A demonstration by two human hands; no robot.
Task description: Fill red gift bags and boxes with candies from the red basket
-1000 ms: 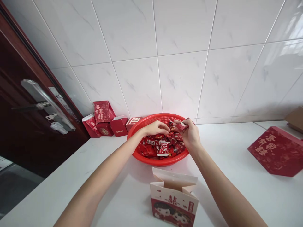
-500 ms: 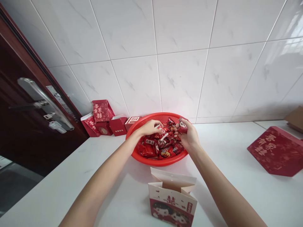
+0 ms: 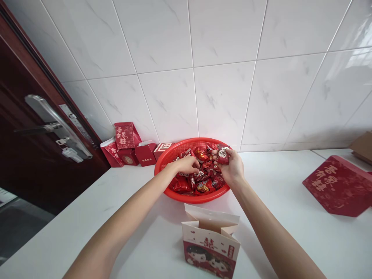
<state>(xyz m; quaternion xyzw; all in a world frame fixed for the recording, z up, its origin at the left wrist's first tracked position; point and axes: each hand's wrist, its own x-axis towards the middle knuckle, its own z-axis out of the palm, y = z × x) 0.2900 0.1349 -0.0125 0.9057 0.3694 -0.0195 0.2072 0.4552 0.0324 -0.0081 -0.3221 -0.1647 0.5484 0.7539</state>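
Observation:
A red oval plastic basket (image 3: 190,200) full of wrapped candies (image 3: 205,187) stands against the tiled wall. My left hand (image 3: 187,165) is inside it on the left, fingers curled down among the wrappers; what they grip, if anything, is hidden. At the basket's right side, my right hand (image 3: 232,166) holds a dark red candy packet (image 3: 223,154) with a white round mark, pinched by thumb and fingers. Between my forearms, in front of the basket, a white and red paper gift box (image 3: 210,244) stands upright with its top flaps open.
Several small red boxes (image 3: 128,143) sit at the wall left of the basket. A larger red box (image 3: 338,186) lies to the right, and a brown cardboard box (image 3: 363,147) is behind it. A dark red door (image 3: 29,162) with a metal handle borders the white counter (image 3: 87,221) on the left.
My left hand has lowered into the candies; the red-and-white piece with a white stick is no longer visible in it. My right hand has turned its packet so the white mark faces me.

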